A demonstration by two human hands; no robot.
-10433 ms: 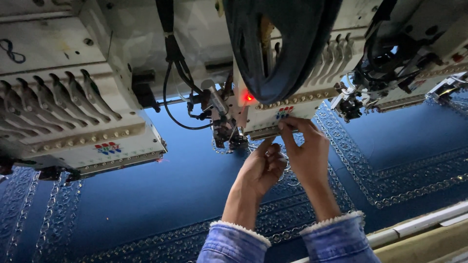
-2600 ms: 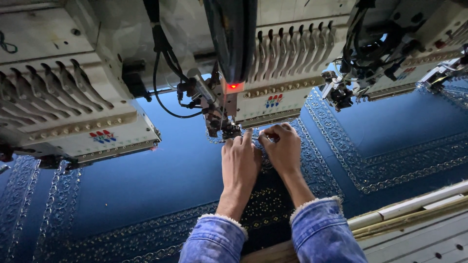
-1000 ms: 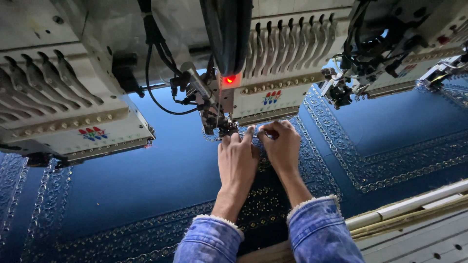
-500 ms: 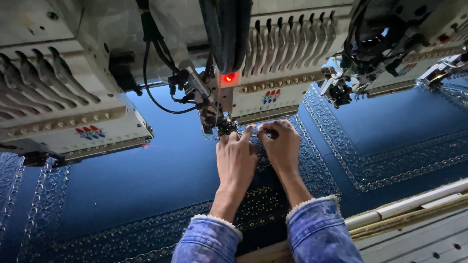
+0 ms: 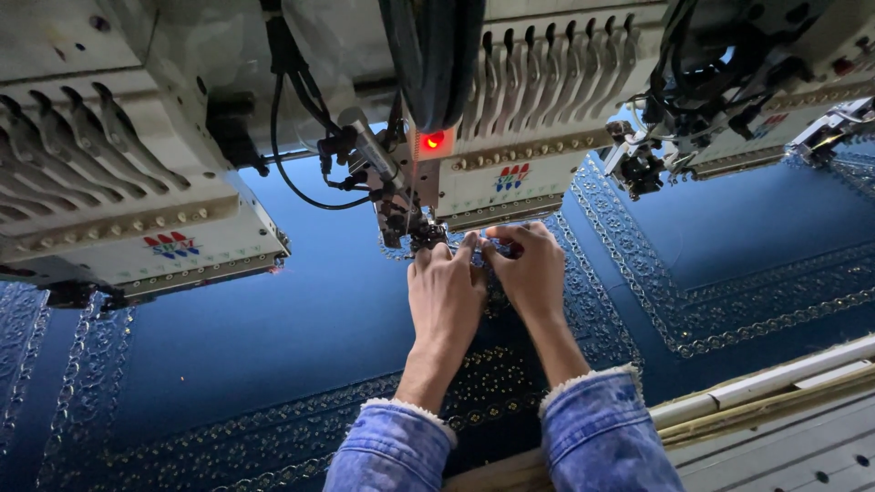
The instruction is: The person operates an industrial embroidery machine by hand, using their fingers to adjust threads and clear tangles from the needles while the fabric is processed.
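Hardly anything has shifted since a moment ago: left hand (image 5: 445, 296) and right hand (image 5: 527, 269) stay pinched together, fingertips narrow, on the blue cloth (image 5: 301, 346) just beneath the needle (image 5: 425, 235). Work steadily, keeping fingertips beside the needle, never under.

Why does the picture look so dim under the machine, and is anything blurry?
Head view: the machine head shades the blue cloth; a red lamp glows. The left hand and right hand look sharp, though the fingertips merge into shadow; straight edges bow towards the corners.

Pale slatted frame rail (image 5: 775, 387), dim light
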